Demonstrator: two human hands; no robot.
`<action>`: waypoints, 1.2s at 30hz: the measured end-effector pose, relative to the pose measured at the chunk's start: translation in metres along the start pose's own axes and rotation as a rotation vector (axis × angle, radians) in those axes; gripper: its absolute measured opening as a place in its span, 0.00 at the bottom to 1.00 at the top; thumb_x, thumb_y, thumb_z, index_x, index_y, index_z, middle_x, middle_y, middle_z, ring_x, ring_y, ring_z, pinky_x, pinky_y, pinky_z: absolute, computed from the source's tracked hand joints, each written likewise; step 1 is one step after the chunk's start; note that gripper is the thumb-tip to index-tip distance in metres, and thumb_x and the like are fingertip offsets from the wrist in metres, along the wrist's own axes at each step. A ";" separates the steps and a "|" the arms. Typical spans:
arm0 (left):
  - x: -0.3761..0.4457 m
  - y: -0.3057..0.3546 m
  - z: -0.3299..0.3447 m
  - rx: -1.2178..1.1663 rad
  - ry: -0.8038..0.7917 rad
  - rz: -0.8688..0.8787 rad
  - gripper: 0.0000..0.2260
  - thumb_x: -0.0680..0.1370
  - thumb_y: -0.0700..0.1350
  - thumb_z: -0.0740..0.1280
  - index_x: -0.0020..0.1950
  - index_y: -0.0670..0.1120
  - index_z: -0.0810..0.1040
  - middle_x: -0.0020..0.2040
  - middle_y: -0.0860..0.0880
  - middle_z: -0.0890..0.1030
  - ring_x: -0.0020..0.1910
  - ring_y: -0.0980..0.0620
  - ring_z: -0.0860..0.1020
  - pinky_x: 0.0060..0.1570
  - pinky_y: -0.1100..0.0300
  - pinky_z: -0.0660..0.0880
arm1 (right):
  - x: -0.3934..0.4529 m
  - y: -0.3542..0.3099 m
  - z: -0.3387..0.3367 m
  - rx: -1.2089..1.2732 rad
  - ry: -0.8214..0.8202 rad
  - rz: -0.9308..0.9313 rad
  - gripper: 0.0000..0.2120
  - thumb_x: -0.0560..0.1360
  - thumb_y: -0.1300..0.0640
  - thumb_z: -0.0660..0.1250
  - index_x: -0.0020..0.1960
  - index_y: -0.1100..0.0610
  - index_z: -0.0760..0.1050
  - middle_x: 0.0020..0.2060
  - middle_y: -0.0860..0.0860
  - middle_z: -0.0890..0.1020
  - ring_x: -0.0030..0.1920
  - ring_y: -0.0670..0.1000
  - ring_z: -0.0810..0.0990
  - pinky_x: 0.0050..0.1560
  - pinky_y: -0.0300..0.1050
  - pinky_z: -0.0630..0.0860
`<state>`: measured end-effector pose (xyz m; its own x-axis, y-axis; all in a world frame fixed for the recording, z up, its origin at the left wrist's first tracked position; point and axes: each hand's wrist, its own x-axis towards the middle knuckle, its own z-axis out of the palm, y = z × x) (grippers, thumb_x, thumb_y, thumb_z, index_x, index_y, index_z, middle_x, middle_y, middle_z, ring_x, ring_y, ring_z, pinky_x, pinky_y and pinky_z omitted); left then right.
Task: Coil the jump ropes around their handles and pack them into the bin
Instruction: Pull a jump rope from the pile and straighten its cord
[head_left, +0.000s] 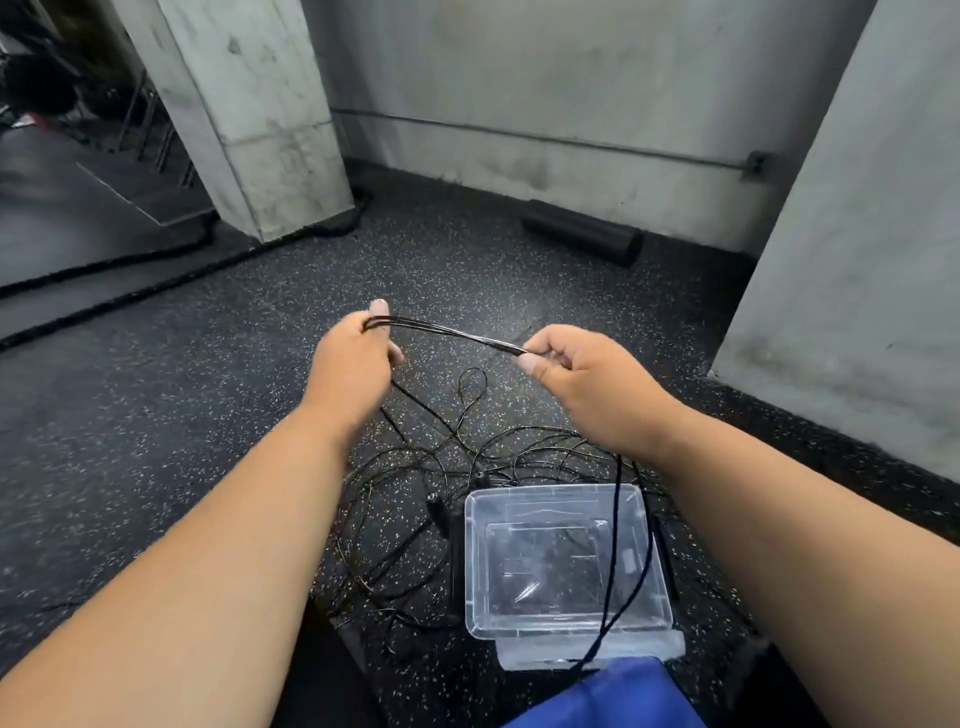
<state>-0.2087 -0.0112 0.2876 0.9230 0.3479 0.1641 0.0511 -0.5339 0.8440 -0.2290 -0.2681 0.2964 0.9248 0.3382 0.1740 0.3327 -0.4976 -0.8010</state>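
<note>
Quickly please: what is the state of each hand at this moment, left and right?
Left hand: closed, fingers gripping one end of the bundle of thin black jump rope strands.
Right hand: closed, fingers pinching the other end of the same bundle.

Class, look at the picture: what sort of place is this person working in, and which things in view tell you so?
Probably a gym or training room. The speckled rubber floor, a black foam roller by the concrete wall, a thick battle rope along the floor and tangled jump ropes beside a clear bin suggest it.
</note>
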 end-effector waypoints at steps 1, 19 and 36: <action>0.005 -0.006 -0.002 -0.001 0.016 -0.024 0.25 0.87 0.62 0.53 0.46 0.46 0.80 0.45 0.47 0.85 0.44 0.46 0.81 0.51 0.50 0.76 | 0.000 0.005 0.004 -0.051 -0.023 0.021 0.09 0.84 0.49 0.65 0.48 0.51 0.77 0.29 0.43 0.72 0.26 0.42 0.65 0.28 0.36 0.65; 0.006 -0.026 -0.046 -0.109 0.027 -0.058 0.27 0.76 0.76 0.59 0.39 0.52 0.74 0.33 0.50 0.72 0.36 0.48 0.69 0.43 0.50 0.69 | -0.005 -0.006 -0.007 0.460 0.381 0.016 0.08 0.86 0.52 0.61 0.52 0.53 0.77 0.31 0.47 0.69 0.29 0.47 0.62 0.27 0.45 0.60; -0.092 0.019 0.028 0.201 -0.933 0.123 0.16 0.86 0.56 0.63 0.49 0.52 0.87 0.27 0.61 0.71 0.28 0.62 0.69 0.38 0.63 0.69 | 0.011 -0.038 -0.024 1.174 0.426 0.066 0.14 0.87 0.45 0.55 0.54 0.52 0.74 0.32 0.50 0.76 0.31 0.47 0.71 0.34 0.41 0.68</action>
<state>-0.2816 -0.0753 0.2743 0.8536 -0.4260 -0.2998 -0.0818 -0.6779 0.7306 -0.2272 -0.2645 0.3426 0.9925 -0.0543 0.1097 0.1207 0.5821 -0.8041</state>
